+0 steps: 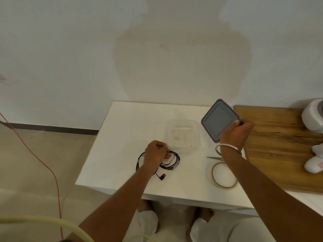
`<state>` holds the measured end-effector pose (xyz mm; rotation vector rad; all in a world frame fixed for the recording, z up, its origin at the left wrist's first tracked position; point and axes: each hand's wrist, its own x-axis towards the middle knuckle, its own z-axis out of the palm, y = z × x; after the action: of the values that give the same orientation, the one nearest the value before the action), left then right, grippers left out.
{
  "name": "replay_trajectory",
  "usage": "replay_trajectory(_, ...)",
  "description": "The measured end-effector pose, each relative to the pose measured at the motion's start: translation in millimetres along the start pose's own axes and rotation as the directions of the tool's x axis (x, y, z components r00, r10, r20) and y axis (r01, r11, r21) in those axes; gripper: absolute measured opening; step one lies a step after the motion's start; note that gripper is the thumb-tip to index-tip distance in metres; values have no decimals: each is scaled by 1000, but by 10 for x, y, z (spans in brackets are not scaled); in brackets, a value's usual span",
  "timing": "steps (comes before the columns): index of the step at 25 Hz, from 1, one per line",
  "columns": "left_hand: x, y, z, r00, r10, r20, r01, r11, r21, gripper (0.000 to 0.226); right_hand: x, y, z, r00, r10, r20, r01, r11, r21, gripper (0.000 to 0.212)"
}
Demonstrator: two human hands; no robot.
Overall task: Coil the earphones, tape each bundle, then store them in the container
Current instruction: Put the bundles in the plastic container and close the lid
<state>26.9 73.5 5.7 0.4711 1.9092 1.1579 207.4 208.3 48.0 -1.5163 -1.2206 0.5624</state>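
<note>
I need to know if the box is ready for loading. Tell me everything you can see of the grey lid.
The grey lid is square with rounded corners, a darker raised rim and a flat paler centre panel; it looks like plastic. It is off the clear container, held tilted in the air to that container's right. The right hand grips its lower corner; nothing else touches it.

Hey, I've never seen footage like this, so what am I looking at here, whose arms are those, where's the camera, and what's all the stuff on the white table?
There is no machine: one camera worn on a person's head looks down at their own arms. The left hand grips coiled black earphones on the white table. The right hand holds up a grey lid. The clear container sits open between them. A tape roll and scissors lie under the right arm.
</note>
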Motion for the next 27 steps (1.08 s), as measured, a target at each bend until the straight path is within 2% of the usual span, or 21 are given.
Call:
replay_trajectory(3, -43, 12, -53, 995, 93, -29, -89, 990, 114, 12, 64, 273, -40, 957, 290, -22, -291, 956, -36, 28)
replay_trajectory(6, -33, -37, -219, 954, 287, -89, -249, 920, 301, 14, 118, 552, -74, 828, 544, 133, -518, 835, -187, 39)
replay_trajectory(7, -16, -76, -304, 929, 358, -88, -302, 876, 377, 16, 114, 591, -93, 794, 584, 170, -527, 800, -286, 45)
replay_trajectory(9, 38, -168, -484, 898, 438, -43, -340, 751, 566, 20, 96, 631, -112, 795, 572, 205, -462, 788, -407, 43)
replay_trajectory(11, 77, -252, -626, 938, 346, 37, -270, 657, 703, 24, 70, 608, -99, 798, 552, 243, -407, 791, -457, 37)
replay_trajectory(13, 62, -307, -700, 972, 205, 119, -222, 614, 757, 32, 85, 619, -71, 782, 567, 258, -419, 786, -455, 46)
replay_trajectory(15, 44, -346, -719, 971, 181, 158, -236, 586, 776, 38, 85, 607, -50, 767, 589, 253, -426, 763, -487, 51)
replay_trajectory(18, 48, -383, -719, 964, 223, 144, -252, 600, 759, 36, -1, 554, -24, 814, 527, 246, -318, 758, -569, 49)
replay_trajectory(20, 58, -390, -714, 965, 235, 116, -242, 626, 741, 32, -153, 454, -21, 881, 423, 214, -259, 808, -529, 54)
replay_trajectory(21, 64, -394, -711, 966, 237, 107, -237, 631, 739, 31, -253, 411, -18, 922, 334, 197, -216, 865, -453, 54)
replay_trajectory(23, 67, -407, -707, 970, 226, 95, -217, 618, 756, 28, -517, 317, -10, 972, 53, 228, 8, 965, -261, 41)
replay_trajectory(25, 35, -394, -710, 970, 217, 112, -216, 551, 806, 24, -808, 242, -7, 918, -160, 363, 214, 970, -112, 23)
replay_trajectory(27, -4, -393, -722, 962, 228, 149, -247, 497, 832, 22, -1060, 239, 12, 826, -144, 546, 244, 963, -115, 14)
